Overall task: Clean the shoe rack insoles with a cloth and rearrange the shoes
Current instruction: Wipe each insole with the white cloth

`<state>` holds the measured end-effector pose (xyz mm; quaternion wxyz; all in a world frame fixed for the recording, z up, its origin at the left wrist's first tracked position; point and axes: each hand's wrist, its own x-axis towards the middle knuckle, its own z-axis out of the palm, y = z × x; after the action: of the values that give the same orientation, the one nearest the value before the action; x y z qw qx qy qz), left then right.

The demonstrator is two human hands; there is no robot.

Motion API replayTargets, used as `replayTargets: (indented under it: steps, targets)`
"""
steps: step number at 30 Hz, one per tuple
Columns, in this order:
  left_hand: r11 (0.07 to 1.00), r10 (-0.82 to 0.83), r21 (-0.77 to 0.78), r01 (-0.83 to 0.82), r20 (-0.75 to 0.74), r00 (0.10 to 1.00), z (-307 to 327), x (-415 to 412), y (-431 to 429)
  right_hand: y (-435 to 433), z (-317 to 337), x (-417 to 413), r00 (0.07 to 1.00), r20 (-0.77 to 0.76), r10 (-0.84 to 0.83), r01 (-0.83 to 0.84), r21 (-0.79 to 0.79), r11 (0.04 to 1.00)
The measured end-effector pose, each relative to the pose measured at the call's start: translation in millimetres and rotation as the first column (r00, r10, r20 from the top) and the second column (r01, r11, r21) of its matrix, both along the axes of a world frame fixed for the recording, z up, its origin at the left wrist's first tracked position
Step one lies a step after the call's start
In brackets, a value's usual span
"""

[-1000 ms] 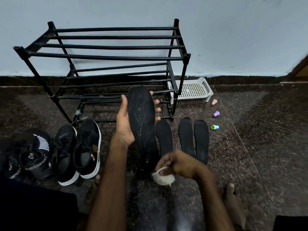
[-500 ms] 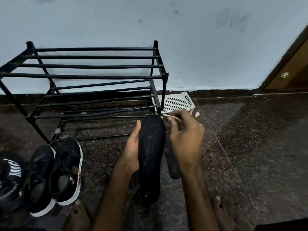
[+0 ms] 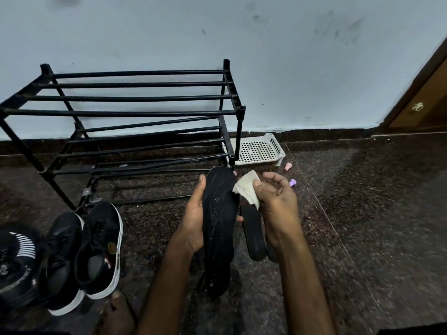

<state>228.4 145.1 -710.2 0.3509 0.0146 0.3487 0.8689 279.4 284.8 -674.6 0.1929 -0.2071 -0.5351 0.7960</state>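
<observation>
Black insole (image 3: pixel 219 226): held lengthwise, toe end away from the person, pale streaks on its face. Left hand (image 3: pixel 193 221) grips it at mid-length, thumb along the near edge, fingertips wrapped round the far edge. Right hand (image 3: pixel 275 201), just right of the insole's toe end, pinches a whitish cloth (image 3: pixel 246 187) between thumb and curled fingers; the cloth touches the insole's upper right edge. A second insole (image 3: pixel 254 230) lies on the floor (image 3: pixel 362 226) below the right hand, partly hidden by the wrist. Black shoe rack (image 3: pixel 135 112) stands beyond the left hand. Black shoes (image 3: pixel 96 250) sit left of the left forearm. White perforated tray (image 3: pixel 258 149) lies beyond the right hand.
</observation>
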Motion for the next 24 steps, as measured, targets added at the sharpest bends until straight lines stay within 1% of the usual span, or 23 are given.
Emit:
replayTargets:
  steps: [1,2,3,4,5,6,7,9,10,13,14,15,17,18,19,21,24]
  targets:
    - [1.000,0.001,-0.010,-0.001,-0.003,1.000,1,0,0,0,-4,-2,0.998,0.037,-0.057,0.048,0.217,0.975]
    - [1.000,0.004,-0.020,-0.004,-0.002,1.000,1,-1,1,-1,-8,-3,0.993,0.062,-0.102,0.066,0.421,0.905]
    - [1.000,0.010,-0.027,-0.010,0.006,1.000,2,-1,2,-3,-12,-3,0.988,0.076,-0.135,0.069,0.565,0.822]
    - [0.999,0.018,-0.029,-0.017,0.016,1.000,3,0,3,-5,-14,-3,0.984,0.089,-0.154,0.059,0.656,0.752]
    - [0.999,0.026,-0.029,-0.025,0.028,0.999,3,0,3,-8,-15,-2,0.983,0.098,-0.154,0.041,0.706,0.707]
    - [0.999,0.030,-0.031,-0.029,0.038,0.999,3,0,4,-9,-16,-2,0.984,0.111,-0.141,0.018,0.720,0.694]
    - [0.999,0.029,-0.034,-0.027,0.047,0.998,2,0,4,-10,-15,-1,0.987,0.120,-0.104,-0.008,0.694,0.720]
    - [0.999,0.033,-0.043,-0.031,0.054,0.998,3,-1,2,-13,-13,1,0.988,0.155,0.013,-0.101,0.576,0.811]
    - [0.999,0.026,-0.040,-0.024,0.055,0.998,3,-2,1,-12,-14,2,0.982,0.180,0.054,-0.143,0.533,0.834]
    - [0.997,0.017,-0.072,-0.015,0.025,1.000,2,-3,-1,-3,-23,2,0.970,0.234,0.062,-0.175,0.505,0.845]
    - [0.996,0.026,-0.085,-0.025,0.009,1.000,2,-4,-1,-1,-26,1,0.969,0.243,0.054,-0.169,0.483,0.859]
    - [0.995,0.029,-0.095,-0.030,-0.011,1.000,1,-4,-1,1,-26,1,0.969,0.244,0.042,-0.145,0.418,0.897]
    - [0.995,0.030,-0.094,-0.033,-0.029,0.999,2,-4,-1,5,-24,2,0.973,0.227,0.031,-0.074,0.181,0.981]
    - [0.995,0.038,-0.088,-0.039,-0.017,0.999,2,-5,-1,7,-22,3,0.972,0.231,0.030,-0.048,0.076,0.996]
    - [0.996,0.045,-0.081,-0.046,-0.010,0.999,1,-5,-1,8,-19,4,0.969,0.246,0.032,-0.037,0.015,0.999]
    - [0.995,0.045,-0.092,-0.047,-0.029,0.999,0,-6,-2,12,-18,5,0.964,0.265,0.013,-0.002,-0.041,0.999]
    - [0.988,0.025,-0.152,-0.036,-0.078,0.997,-1,-5,0,11,-18,3,0.971,0.232,-0.049,0.073,-0.097,0.993]
